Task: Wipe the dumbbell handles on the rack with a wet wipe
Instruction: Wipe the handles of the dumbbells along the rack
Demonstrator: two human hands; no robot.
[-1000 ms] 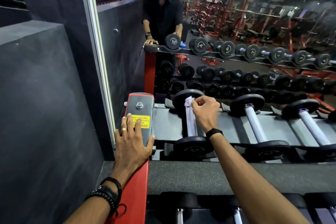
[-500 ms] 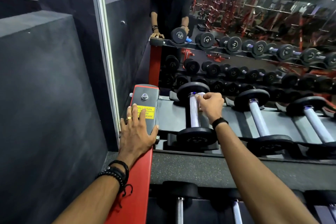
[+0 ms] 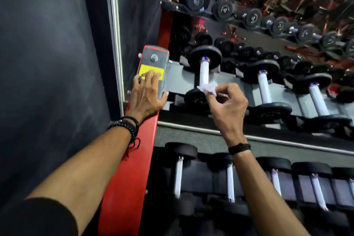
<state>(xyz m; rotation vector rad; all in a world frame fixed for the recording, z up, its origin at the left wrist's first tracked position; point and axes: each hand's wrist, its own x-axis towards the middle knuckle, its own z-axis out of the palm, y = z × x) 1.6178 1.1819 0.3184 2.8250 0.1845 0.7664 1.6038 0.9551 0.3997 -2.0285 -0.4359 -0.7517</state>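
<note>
Right hand (image 3: 226,101) pinches wipe (image 3: 207,89) at the near end of first handle (image 3: 204,72) — stroke apparently finishing; left hand (image 3: 146,95), flat, braces on rack (image 3: 154,59). Next handle (image 3: 264,88) — likely target.

A red-framed dumbbell rack (image 3: 122,168) with grey sloped shelves carries rows of black-headed dumbbells. On the upper shelf (image 3: 178,80) the leftmost dumbbell (image 3: 204,72) lies lengthwise, two more dumbbells (image 3: 264,90) just beside it to the right. The lower shelf (image 3: 342,188) holds another row of dumbbells (image 3: 178,178), side by side
</note>
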